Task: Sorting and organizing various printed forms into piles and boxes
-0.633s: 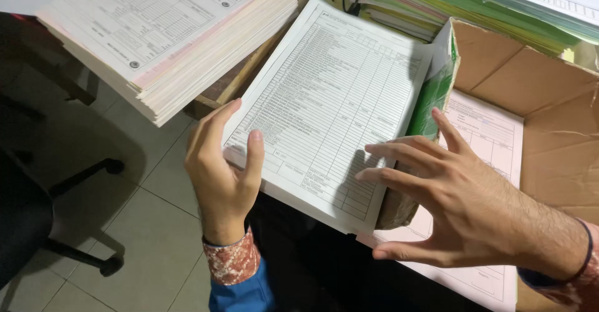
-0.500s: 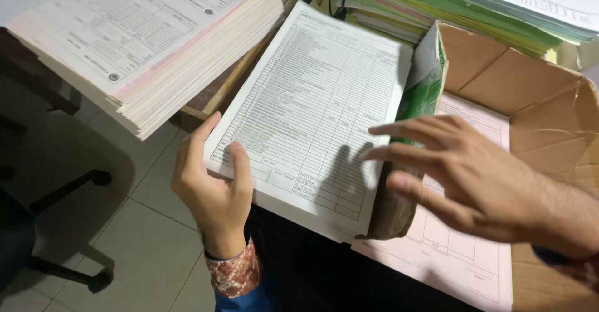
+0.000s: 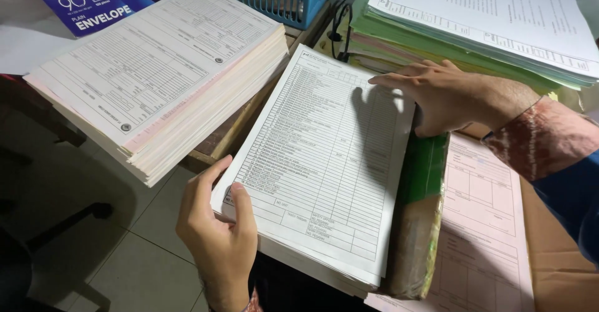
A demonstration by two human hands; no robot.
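Your left hand (image 3: 215, 243) clenches the form stack's (image 3: 318, 162) near corner; your right hand (image 3: 446, 97) lies flat, released, on its far edge.

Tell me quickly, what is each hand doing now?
Left hand: closed on the near corner of the form stack, thumb on top.
Right hand: open, fingers flat on the stack's far edge, gripping nothing.

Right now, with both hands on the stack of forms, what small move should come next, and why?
Probably the right hand should slide its fingers down the stack's right edge for a firmer hold. The left hand already grips the lower left corner, thumb on top, but the right lies only at the top right corner, and the thick stack overhangs the floor.
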